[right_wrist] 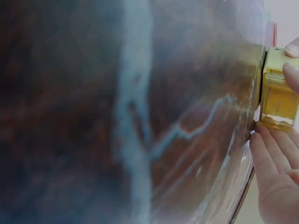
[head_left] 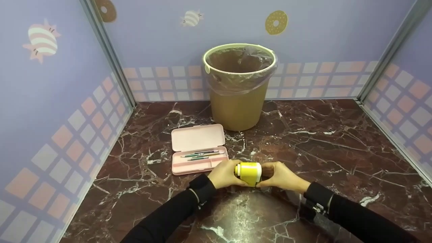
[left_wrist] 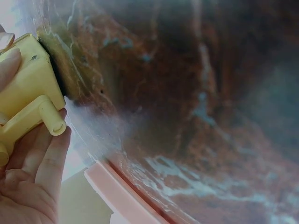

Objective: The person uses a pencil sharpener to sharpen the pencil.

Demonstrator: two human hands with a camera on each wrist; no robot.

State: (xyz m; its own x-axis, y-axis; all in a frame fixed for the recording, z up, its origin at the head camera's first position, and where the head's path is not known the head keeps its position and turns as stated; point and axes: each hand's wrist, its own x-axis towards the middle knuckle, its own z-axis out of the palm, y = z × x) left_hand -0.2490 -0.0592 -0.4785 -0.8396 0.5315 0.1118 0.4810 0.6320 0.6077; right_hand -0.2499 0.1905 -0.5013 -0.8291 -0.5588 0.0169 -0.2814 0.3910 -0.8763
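A yellow hand-crank pencil sharpener [head_left: 249, 172] stands on the marbled tabletop between the two hands. From its left side my left hand [head_left: 224, 176] holds it, thumb on the body and fingers below the crank handle [left_wrist: 29, 122]. My right hand [head_left: 284, 178] grips the opposite end, beside the see-through shavings drawer [right_wrist: 279, 99]; the drawer appears to sit in the body. Just beyond the left hand an open pink pencil case [head_left: 198, 134] lies with several green pencils [head_left: 199, 156] in it.
Behind the pencil case stands a tan waste bin [head_left: 238, 108] with a clear plastic liner over its rim. Patterned purple panels [head_left: 162, 40] enclose the marbled tabletop [head_left: 320, 141] at the back and both sides.
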